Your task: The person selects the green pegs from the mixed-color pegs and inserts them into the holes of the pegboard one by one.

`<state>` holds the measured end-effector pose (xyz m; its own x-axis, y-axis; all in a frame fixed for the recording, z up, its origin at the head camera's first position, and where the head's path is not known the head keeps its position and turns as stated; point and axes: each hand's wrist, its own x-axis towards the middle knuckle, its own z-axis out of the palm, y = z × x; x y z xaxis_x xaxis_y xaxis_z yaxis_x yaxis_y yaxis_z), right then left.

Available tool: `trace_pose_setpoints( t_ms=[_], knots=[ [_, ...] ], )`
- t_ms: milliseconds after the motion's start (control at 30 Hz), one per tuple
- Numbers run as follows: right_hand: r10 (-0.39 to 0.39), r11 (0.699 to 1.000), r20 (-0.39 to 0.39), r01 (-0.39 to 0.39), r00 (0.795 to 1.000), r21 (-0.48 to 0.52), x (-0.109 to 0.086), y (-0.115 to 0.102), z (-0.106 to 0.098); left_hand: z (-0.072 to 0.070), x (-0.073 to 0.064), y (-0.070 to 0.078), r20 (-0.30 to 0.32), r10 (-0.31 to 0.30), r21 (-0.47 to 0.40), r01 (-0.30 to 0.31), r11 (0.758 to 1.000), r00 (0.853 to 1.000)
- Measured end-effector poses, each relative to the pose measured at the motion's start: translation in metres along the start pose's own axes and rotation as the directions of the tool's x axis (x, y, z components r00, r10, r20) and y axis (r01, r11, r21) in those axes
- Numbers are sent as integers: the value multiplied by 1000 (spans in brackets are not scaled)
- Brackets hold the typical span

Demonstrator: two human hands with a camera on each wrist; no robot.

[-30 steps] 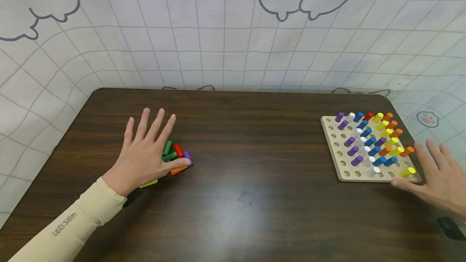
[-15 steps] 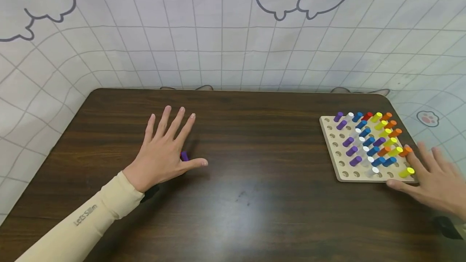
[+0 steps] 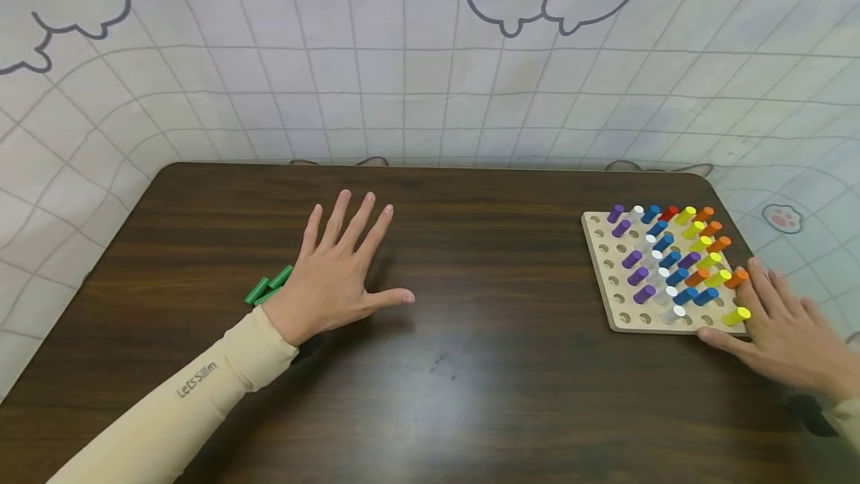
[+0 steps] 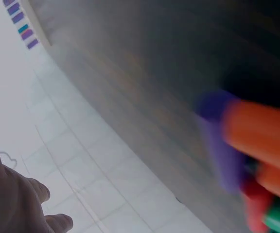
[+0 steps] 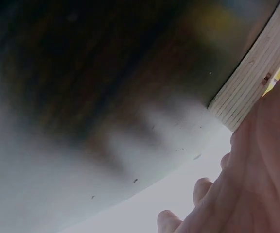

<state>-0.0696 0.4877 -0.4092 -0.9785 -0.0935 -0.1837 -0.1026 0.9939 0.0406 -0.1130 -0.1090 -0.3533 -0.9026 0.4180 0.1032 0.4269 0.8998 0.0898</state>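
My left hand point(image 3: 329, 278) hovers flat over the left side of the table, fingers spread. Green pegs point(image 3: 257, 290) lie beside its wrist in the head view. In the left wrist view, blurred orange point(image 4: 261, 133), purple point(image 4: 222, 155) and red pegs point(image 4: 256, 204) lie loose; the hand holds none. At the right stands a pale wooden pegboard point(image 3: 631, 326) with rows of coloured upright pegs and several bare holes. My right hand point(image 3: 786, 327), fingers extended, lies along its right edge near the front corner, the thumb at the front edge. Contact appears likely, but its underside is hidden.
The dark wooden table point(image 3: 457, 245) stretches between the hands. A white gridded cloth point(image 3: 430, 58) with line drawings hangs behind it and at both sides.
My left hand has moved right across the loose pegs, uncovering green ones and covering the others. The right hand has come in closer against the pegboard's edge. The view has shifted slightly.
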Motion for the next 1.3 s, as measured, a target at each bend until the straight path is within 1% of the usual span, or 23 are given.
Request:
trace_pose_setpoints(
  t_ms=[100,267,400,600,767,900,1067,1300],
  knots=[
    [-16,1000,9,16,1000,14,1,0,-1,2,9,15,7,10,-16,-10,1000,1000],
    [-27,999,55,25,998,41,3,2,-4,8,25,42,23,32,-50,-30,998,999],
    [-12,998,92,7,996,56,3,3,-5,16,40,63,35,65,-94,-62,994,997],
    [-8,997,95,1,995,75,4,2,-7,32,60,91,60,112,-143,-103,984,992],
    [-4,998,96,-2,995,66,4,1,-7,40,77,115,89,142,-162,-126,979,986],
    [-19,996,88,11,996,84,5,2,-6,45,88,135,111,145,-185,-123,975,983],
    [-37,992,89,26,995,122,5,3,-6,53,97,160,158,152,-237,-111,965,976],
    [-73,989,95,60,993,137,4,4,-7,60,109,188,197,143,-280,-84,956,970]
  ],
)
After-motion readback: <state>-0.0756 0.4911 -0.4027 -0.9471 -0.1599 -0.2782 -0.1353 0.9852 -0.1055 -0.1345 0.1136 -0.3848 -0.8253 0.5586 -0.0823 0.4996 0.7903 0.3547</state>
